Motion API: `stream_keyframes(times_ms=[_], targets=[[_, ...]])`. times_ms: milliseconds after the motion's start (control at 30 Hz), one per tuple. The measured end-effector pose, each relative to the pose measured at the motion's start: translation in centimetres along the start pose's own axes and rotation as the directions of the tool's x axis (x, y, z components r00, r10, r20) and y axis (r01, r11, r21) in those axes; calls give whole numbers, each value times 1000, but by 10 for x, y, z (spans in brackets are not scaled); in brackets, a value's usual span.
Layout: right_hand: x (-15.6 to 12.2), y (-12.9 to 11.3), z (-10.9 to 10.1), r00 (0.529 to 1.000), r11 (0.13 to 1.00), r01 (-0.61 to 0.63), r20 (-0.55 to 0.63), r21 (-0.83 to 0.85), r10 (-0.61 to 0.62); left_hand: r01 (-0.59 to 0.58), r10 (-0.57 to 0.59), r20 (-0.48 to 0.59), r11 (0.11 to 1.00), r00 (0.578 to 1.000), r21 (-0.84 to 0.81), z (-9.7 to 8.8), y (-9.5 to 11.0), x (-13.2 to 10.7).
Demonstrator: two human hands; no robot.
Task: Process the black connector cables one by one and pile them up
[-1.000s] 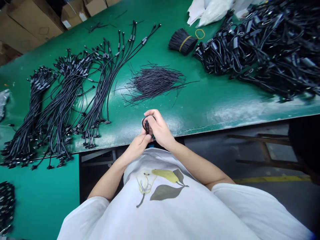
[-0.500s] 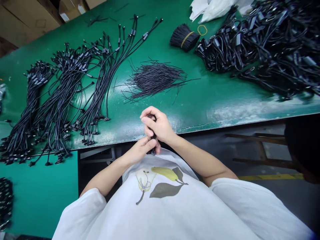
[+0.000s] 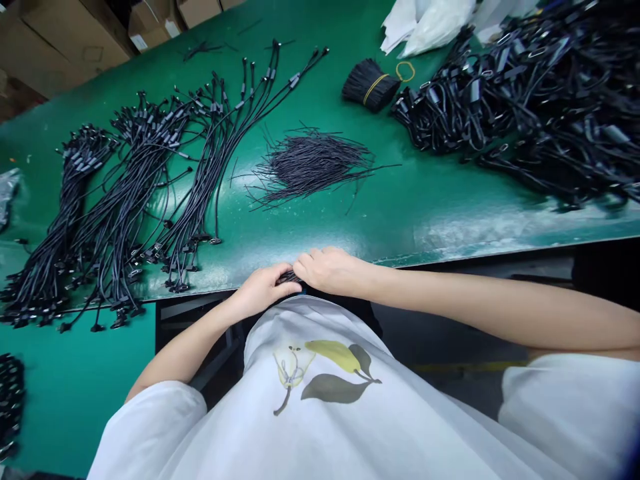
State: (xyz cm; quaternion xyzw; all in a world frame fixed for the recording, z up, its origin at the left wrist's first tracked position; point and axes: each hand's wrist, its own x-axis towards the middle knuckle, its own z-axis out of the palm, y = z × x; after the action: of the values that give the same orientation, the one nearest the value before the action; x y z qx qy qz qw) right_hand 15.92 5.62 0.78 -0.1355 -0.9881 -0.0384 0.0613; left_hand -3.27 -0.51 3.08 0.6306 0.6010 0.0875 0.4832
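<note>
The left hand (image 3: 263,291) and the right hand (image 3: 326,270) rest at the front edge of the green table (image 3: 400,233), cupped with their fingers curled down. A small dark cord bundle (image 3: 289,277) sits between them, its exposed part showing between the fingertips of both hands, so it seems pinched there, though most of it is hidden. The hands are just above the chest of the person's white T-shirt (image 3: 320,393), which has a printed pear and leaves. The right forearm lies almost level, reaching in from the far right of the view.

Below the table's edge on the left, a lower green surface (image 3: 75,407) carries a dark heap of cords (image 3: 10,407) at the frame edge. On the main table, just beyond and to the left of the hands, long black cables with small connectors (image 3: 135,200) lie in fanned rows, their ends near the front edge. A small grey plastic bag (image 3: 7,195) lies at the left edge.

Straight ahead, well beyond the hands, is a loose pile of thin black strands (image 3: 310,167). Farther on, a tight bundle of the same strands (image 3: 370,83) is tied with a yellow rubber band, and a second rubber band (image 3: 405,71) lies beside it. A large tangled heap of black cables (image 3: 520,100) fills the far right of the table, with white plastic bags (image 3: 430,27) at its far edge. Cardboard boxes (image 3: 65,40) stand past the far left corner.
</note>
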Motion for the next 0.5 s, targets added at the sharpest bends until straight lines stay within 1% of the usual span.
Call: stream_keyframes(times_ms=[67, 100, 133, 200, 233, 267, 300, 333, 367, 400, 433, 467, 500], targets=[[-1, 2, 8, 997, 997, 82, -9, -15, -82, -2, -1, 28, 996, 1000, 94, 7, -1, -2], [-1, 5, 12, 991, 991, 129, -34, -32, -130, 1, -7, 71, 996, 997, 89, 11, -3, -2], [-2, 8, 15, 982, 983, 178, -61, -53, -181, 9, -15, 121, 999, 992, 48, 15, -6, 0], [-1, 13, 18, 958, 960, 262, -95, -102, -271, 51, -34, 203, 995, 979, -82, 21, -12, 4], [0, 14, 19, 948, 950, 290, -100, -119, -302, 76, -46, 214, 988, 976, -136, 24, -14, 7], [1, 15, 18, 943, 944, 308, -94, -118, -319, 88, -55, 204, 983, 977, -158, 26, -17, 10], [2, 15, 16, 948, 949, 302, -71, -93, -309, 78, -55, 171, 988, 984, -132, 27, -18, 12], [2, 14, 14, 964, 964, 264, -26, -40, -265, 48, -42, 117, 997, 992, -52, 28, -19, 14], [2, 13, 11, 980, 981, 192, 42, 34, -193, 6, -10, 51, 997, 999, 77, 29, -19, 15], [3, 11, 8, 985, 988, 97, 131, 122, -113, -34, 38, -13, 972, 999, 231, 30, -19, 15], [3, 10, 5, 973, 978, -6, 228, 209, -43, -63, 94, -63, 923, 994, 379, 30, -18, 15], [3, 10, 4, 950, 954, -98, 311, 283, 6, -75, 141, -99, 867, 985, 492, 29, -17, 15], [3, 10, 2, 931, 928, -161, 364, 336, 30, -72, 168, -123, 828, 978, 556, 27, -15, 15]])
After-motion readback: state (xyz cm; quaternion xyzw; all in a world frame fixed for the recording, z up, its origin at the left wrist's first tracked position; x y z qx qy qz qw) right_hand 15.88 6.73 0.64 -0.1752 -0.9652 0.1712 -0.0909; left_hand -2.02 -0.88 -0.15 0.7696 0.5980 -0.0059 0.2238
